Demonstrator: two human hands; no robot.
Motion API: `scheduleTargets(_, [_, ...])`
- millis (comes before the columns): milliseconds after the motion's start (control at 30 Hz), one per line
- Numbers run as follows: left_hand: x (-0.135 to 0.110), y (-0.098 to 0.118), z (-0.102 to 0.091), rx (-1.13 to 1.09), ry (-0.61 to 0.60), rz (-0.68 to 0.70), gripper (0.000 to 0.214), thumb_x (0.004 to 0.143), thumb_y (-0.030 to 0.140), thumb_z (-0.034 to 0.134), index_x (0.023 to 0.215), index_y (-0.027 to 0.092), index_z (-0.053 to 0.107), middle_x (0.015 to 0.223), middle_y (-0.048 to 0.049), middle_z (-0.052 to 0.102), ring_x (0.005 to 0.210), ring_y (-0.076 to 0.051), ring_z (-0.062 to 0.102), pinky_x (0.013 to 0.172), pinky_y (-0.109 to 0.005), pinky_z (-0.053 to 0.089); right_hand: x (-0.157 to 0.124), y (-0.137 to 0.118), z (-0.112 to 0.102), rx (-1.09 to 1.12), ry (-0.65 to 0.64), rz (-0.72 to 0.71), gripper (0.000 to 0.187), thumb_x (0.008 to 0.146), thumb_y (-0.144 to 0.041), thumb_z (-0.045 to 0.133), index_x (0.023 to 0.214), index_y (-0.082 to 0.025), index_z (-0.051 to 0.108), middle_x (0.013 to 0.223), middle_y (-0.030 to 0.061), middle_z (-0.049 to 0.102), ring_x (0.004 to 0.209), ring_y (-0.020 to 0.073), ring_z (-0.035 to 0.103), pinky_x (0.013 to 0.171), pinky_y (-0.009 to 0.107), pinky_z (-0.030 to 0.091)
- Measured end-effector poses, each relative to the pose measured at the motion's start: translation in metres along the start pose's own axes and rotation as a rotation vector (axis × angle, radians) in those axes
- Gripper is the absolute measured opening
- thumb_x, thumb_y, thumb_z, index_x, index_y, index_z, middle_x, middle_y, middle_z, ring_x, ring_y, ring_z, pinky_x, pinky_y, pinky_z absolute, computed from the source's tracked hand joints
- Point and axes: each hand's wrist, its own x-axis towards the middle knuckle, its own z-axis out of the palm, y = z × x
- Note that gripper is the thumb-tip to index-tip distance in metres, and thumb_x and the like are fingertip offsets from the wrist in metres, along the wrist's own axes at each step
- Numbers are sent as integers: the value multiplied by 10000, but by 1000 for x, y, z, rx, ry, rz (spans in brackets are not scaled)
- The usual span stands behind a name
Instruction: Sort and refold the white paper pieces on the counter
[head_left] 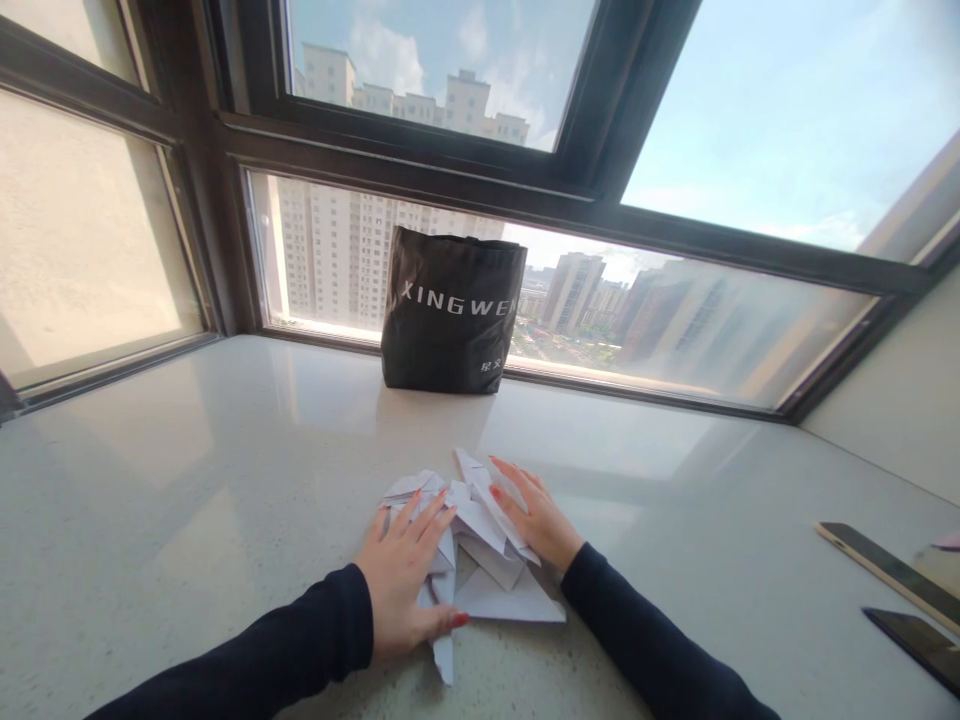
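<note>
A loose pile of folded white paper pieces [480,540] lies on the pale stone counter [225,480] in front of me. My left hand [405,575] rests flat on the left side of the pile, fingers stretched out and a little apart. My right hand [536,515] lies on the pile's right side, fingers extended along the paper. Both arms wear dark sleeves.
A black bag with white lettering [450,310] stands upright at the back against the window frame. At the right edge lie a dark phone [889,572] and another dark flat object [919,645]. Large windows surround the counter's far and left sides.
</note>
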Motion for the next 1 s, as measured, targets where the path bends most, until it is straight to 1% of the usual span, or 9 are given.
scheduleTargets(100, [2, -8, 7, -42, 5, 33, 839, 601, 623, 539, 1286, 191, 318, 1359, -127, 280, 1243, -369, 152, 955, -586, 69, -2, -1, 6, -25, -47, -7, 394, 751, -315, 516, 1143, -268, 506, 1189, 55, 523, 1199, 284, 307, 993, 517, 84])
scheduleTargets(233, [5, -15, 13, -174, 104, 74, 786, 626, 591, 544, 1271, 191, 340, 1330, -141, 333, 1228, -354, 215, 976, -542, 111, -5, -4, 6, -14, -74, -11, 377, 743, -288, 524, 1120, -294, 520, 1163, 39, 549, 1166, 268, 364, 997, 506, 62])
scheduleTargets(333, [10, -18, 12, -301, 186, 112, 622, 712, 478, 523, 1231, 169, 375, 1278, -142, 404, 1193, -298, 315, 983, -453, 213, -5, -9, 2, 35, -75, -40, 398, 747, -274, 513, 1144, -272, 487, 1065, 36, 607, 1063, 233, 477, 982, 473, 176])
scheduleTargets(433, [16, -23, 4, -380, 268, 174, 418, 766, 424, 472, 1096, 167, 461, 1210, -131, 470, 1130, -254, 410, 926, -366, 330, -3, -13, -4, 90, -33, -74, 333, 753, -258, 496, 1084, -231, 518, 1026, 43, 614, 979, 196, 529, 909, 377, 331])
scheduleTargets(567, [20, -31, -16, -392, 381, 187, 190, 827, 339, 377, 830, 200, 507, 1076, -92, 560, 993, -213, 524, 807, -304, 411, 2, -9, -9, 129, 89, -65, 239, 769, -259, 457, 974, -193, 560, 1010, 71, 602, 960, 199, 522, 879, 358, 353])
scheduleTargets(667, [22, -35, -35, -493, 541, 96, 175, 823, 326, 379, 761, 203, 486, 983, -72, 594, 877, -189, 563, 760, -278, 422, 3, -4, -11, 157, 151, -44, 230, 766, -279, 462, 949, -184, 564, 969, 73, 608, 921, 206, 531, 867, 377, 352])
scheduleTargets(767, [26, -41, -47, -668, 671, -98, 214, 779, 389, 444, 687, 199, 474, 783, -35, 610, 710, -170, 557, 660, -247, 424, 3, -1, -12, 201, 155, -29, 230, 765, -307, 464, 933, -189, 568, 938, 61, 620, 897, 207, 543, 838, 368, 373])
scheduleTargets(867, [31, -49, -48, -753, 709, -203, 286, 732, 448, 487, 604, 194, 458, 541, 24, 504, 560, -142, 488, 548, -220, 384, 2, 0, -10, 248, 130, -16, 242, 778, -348, 442, 915, -189, 562, 907, 60, 630, 863, 199, 562, 793, 336, 404])
scheduleTargets(1000, [35, -56, -41, -804, 700, -235, 358, 711, 514, 476, 582, 180, 467, 480, 50, 435, 465, -111, 410, 461, -207, 320, 3, 0, -8, 275, 115, 17, 285, 791, -425, 419, 902, -198, 550, 796, 47, 644, 755, 188, 578, 691, 308, 434])
